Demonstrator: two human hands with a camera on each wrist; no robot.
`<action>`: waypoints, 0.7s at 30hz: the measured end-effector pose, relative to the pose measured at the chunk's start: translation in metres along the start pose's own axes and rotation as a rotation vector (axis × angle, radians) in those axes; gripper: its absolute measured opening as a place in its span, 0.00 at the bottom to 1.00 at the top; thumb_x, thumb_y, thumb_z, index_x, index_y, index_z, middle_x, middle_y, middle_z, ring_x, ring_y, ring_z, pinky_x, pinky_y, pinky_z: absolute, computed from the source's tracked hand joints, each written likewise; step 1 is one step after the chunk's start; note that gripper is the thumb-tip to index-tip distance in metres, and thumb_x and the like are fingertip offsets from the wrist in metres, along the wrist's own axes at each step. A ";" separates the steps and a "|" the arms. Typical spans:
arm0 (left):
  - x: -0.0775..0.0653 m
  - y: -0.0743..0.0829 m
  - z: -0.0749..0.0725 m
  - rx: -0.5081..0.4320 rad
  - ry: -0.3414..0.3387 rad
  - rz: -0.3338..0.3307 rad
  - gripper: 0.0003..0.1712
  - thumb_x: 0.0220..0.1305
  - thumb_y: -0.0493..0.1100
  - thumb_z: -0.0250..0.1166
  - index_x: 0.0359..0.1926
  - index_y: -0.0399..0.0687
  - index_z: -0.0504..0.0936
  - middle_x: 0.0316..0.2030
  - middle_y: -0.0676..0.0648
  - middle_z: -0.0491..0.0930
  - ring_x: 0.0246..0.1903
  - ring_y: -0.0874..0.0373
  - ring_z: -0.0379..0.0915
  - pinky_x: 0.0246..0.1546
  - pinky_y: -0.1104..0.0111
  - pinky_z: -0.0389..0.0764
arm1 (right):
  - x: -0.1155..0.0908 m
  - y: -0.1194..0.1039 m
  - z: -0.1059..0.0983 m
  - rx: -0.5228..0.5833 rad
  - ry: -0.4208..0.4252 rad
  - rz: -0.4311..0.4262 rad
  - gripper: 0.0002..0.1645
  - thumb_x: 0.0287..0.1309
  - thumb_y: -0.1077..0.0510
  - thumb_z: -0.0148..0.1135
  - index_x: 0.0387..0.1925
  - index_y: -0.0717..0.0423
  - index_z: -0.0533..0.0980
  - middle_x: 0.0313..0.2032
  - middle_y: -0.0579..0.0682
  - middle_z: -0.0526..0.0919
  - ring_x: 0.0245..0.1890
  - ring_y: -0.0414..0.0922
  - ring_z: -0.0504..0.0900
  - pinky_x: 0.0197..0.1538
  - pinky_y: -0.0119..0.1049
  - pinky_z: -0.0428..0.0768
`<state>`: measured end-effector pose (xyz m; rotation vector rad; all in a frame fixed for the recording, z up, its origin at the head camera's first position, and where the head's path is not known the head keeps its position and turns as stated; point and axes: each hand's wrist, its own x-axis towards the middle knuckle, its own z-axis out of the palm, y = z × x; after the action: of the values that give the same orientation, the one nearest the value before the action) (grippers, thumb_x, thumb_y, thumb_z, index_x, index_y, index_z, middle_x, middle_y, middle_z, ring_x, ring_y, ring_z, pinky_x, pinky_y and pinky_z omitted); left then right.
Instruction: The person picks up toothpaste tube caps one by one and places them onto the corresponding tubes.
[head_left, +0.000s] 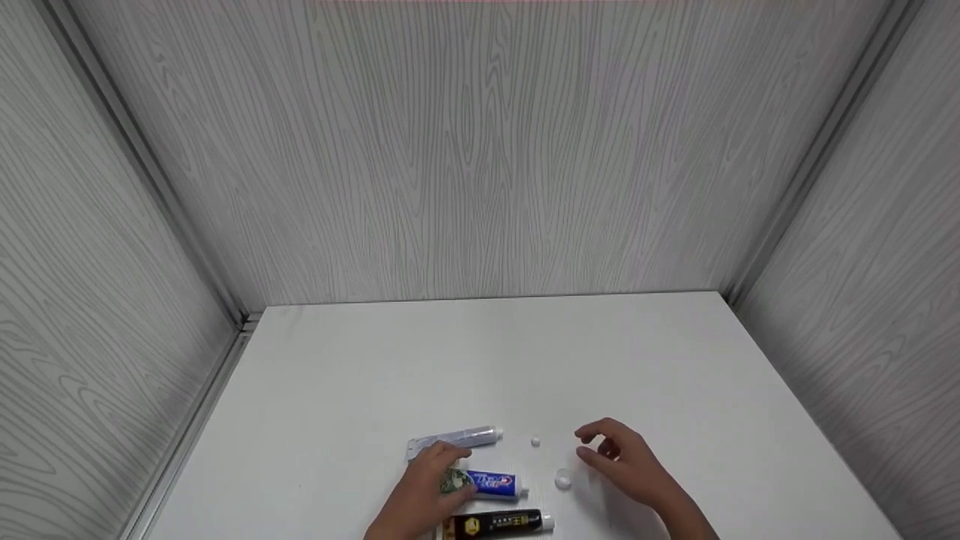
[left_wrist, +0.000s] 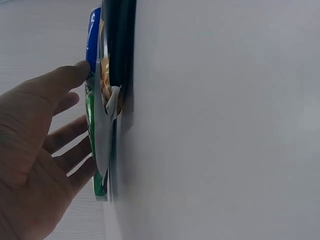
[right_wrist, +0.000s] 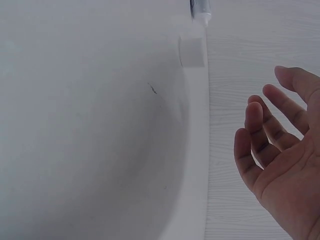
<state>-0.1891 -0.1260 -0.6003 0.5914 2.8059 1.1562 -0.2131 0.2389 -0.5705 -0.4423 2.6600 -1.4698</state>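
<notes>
Just left of the middle of the tabletop [head_left: 525,360], well short of its far edge, three squeeze tubes lie flat in a loose stack of rows, each with its white tip towards the right edge. Farthest is a silver-grey tube [head_left: 457,436], slightly slanted; next comes a blue and green tube [head_left: 493,484]; closest to the person is a black tube [head_left: 501,523] with gold print. The left hand [head_left: 427,491] reaches over the blue and green tube from the left, thumb and fingers loosely spread, with the tips touching it; how firmly they press cannot be told. Its wrist side covers parts of the tubes' left ends. On the other side, the right hand [head_left: 626,466] hangs above the tabletop right of the middle, free, fingers gently bent and a gap between thumb and forefinger. Between the tubes and that hand are two white caps: a small cap [head_left: 535,442] to the right of the silver-grey tube, and a larger cap [head_left: 563,479] just beside the blue and green tube's tip, set towards the right hand. Grey wood-grain panels [head_left: 480,150] stand beyond the far edge and along the left and right edges.
</notes>
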 end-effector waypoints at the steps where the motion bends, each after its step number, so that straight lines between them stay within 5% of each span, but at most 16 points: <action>1: 0.000 0.000 -0.001 -0.006 -0.006 -0.003 0.33 0.64 0.59 0.76 0.65 0.51 0.82 0.57 0.52 0.81 0.61 0.54 0.77 0.63 0.51 0.79 | 0.000 0.000 0.000 0.001 0.000 0.000 0.19 0.69 0.49 0.72 0.55 0.53 0.83 0.49 0.53 0.85 0.38 0.39 0.78 0.43 0.32 0.78; 11: 0.004 -0.004 0.005 0.037 -0.059 -0.018 0.46 0.59 0.67 0.77 0.72 0.50 0.78 0.57 0.51 0.80 0.54 0.58 0.70 0.60 0.54 0.77 | 0.011 -0.001 -0.003 -0.064 -0.048 -0.006 0.20 0.71 0.47 0.70 0.56 0.53 0.83 0.50 0.55 0.85 0.40 0.40 0.79 0.45 0.33 0.79; 21: 0.008 -0.010 0.011 0.043 -0.085 -0.023 0.29 0.59 0.64 0.78 0.56 0.58 0.87 0.47 0.57 0.73 0.47 0.61 0.61 0.52 0.59 0.67 | 0.022 -0.001 0.000 -0.086 -0.099 -0.038 0.21 0.71 0.46 0.70 0.58 0.53 0.81 0.55 0.57 0.82 0.40 0.42 0.80 0.41 0.33 0.78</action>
<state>-0.1979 -0.1219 -0.6139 0.5948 2.7645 1.0432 -0.2340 0.2323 -0.5674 -0.5605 2.6579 -1.3104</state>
